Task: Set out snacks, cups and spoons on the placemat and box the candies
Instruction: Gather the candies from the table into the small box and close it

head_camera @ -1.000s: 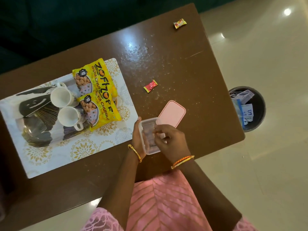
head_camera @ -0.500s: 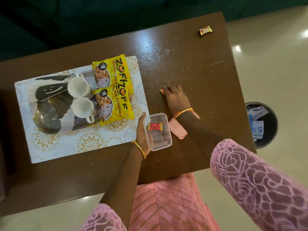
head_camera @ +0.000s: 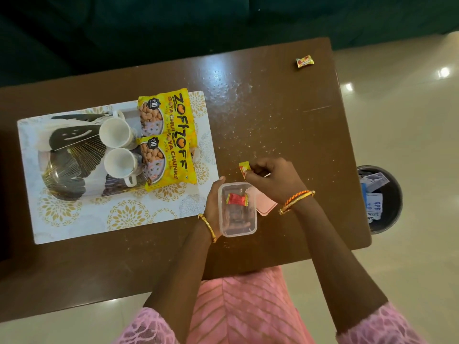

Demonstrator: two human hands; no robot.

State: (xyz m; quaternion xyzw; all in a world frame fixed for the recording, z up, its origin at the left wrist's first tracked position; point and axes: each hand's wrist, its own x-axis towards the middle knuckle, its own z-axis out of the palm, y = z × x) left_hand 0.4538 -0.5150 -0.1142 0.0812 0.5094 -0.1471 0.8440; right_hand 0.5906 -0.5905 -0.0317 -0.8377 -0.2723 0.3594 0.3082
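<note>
A clear plastic box (head_camera: 252, 227) sits on the brown table with a red wrapped candy (head_camera: 236, 200) inside. My left hand (head_camera: 213, 204) grips the box's left side. Just above the box, my right hand (head_camera: 274, 181) pinches a yellow wrapped candy (head_camera: 243, 167). The pink lid (head_camera: 267, 206) lies under my right wrist. Another yellow candy (head_camera: 304, 61) lies at the table's far right corner. On the white and gold placemat (head_camera: 119, 214) stand two white cups (head_camera: 119, 145) beside two yellow snack packets (head_camera: 165, 137). I cannot make out any spoons.
A dark round bin (head_camera: 380, 199) with papers stands on the floor right of the table. A dark patterned tray area (head_camera: 72, 165) covers the placemat's left part. A dark green sofa (head_camera: 173, 26) runs behind the table (head_camera: 285, 115).
A red candy went into the box. My right hand reached out to a candy on the table, picked it up and brought it back toward the box.
</note>
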